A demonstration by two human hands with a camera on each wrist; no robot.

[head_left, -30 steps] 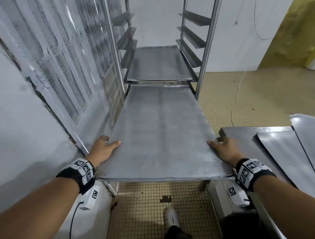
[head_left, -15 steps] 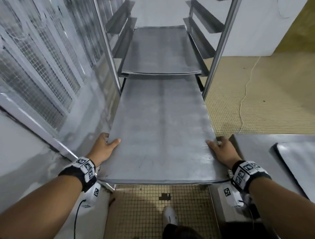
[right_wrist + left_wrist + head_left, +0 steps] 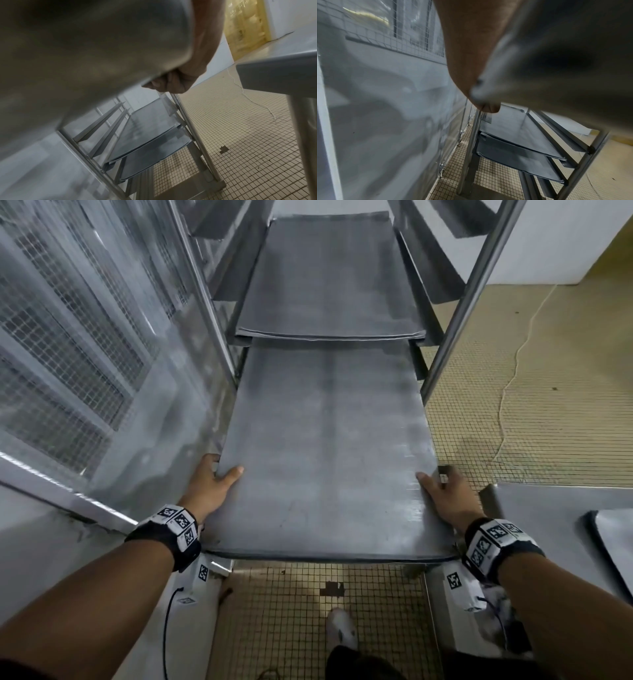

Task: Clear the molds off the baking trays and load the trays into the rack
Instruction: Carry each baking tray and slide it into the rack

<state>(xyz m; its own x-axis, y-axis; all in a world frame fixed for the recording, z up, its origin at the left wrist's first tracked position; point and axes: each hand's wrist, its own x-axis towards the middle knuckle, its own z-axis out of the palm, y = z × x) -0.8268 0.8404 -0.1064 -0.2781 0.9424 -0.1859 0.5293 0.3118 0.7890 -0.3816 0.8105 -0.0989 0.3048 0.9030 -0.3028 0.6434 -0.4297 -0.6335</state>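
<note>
Head view: tray between both hands.

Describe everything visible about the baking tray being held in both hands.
The baking tray is a flat, rectangular sheet of dull grey metal, scuffed and bare, with no molds on it. It lies roughly level, its far end in the rack under another tray. The left hand and right hand grip its long edges near the front corners.
</note>
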